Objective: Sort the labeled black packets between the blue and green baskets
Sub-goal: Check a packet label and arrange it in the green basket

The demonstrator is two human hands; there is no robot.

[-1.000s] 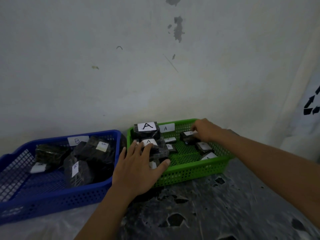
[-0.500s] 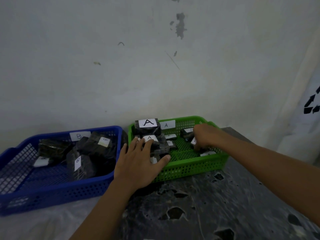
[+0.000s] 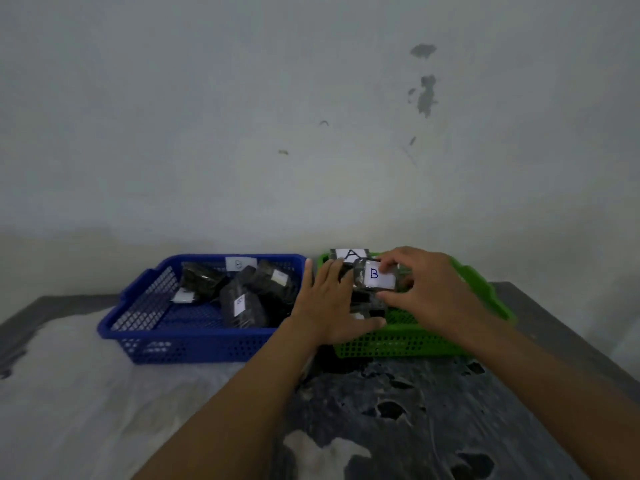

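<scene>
Wall (image 3: 242, 116): pale plaster, matte, with grey chipped patches upper right.

Surface (image 3: 433, 410): dark and mottled, under a wrinkled translucent plastic sheet (image 3: 86, 393) that reads milky white on the left; ragged holes in the sheet on the right show the dark top.

Blue basket (image 3: 194, 344): rectangular, rigid plastic, perforated mesh walls and floor, rolled rim with a handle notch at the left end. White tag with a faint "B" on its back wall. Inside, toward its right half, a heap of black packets (image 3: 242, 299), glossy crinkled film wrap, blocky, each with a small white paper label; lettering there too blurred to read.

Green basket (image 3: 415, 344): same mesh shape, just right of the blue one, near walls close together. At its back left a black packet with white "A" label (image 3: 351, 255) stands highest. More dark packets below, mostly hidden by the hands.

Left hand (image 3: 329, 306): palm down, fingers straight and spread, resting flat on the packets at the green basket's left end, thumb along the near rim.

Right hand (image 3: 429, 289): fingers and thumb curled, pinching a black packet labelled "B" (image 3: 375, 277) by its right edge, held over the green basket's left half, label facing the camera, touching the left hand's fingertips.
</scene>
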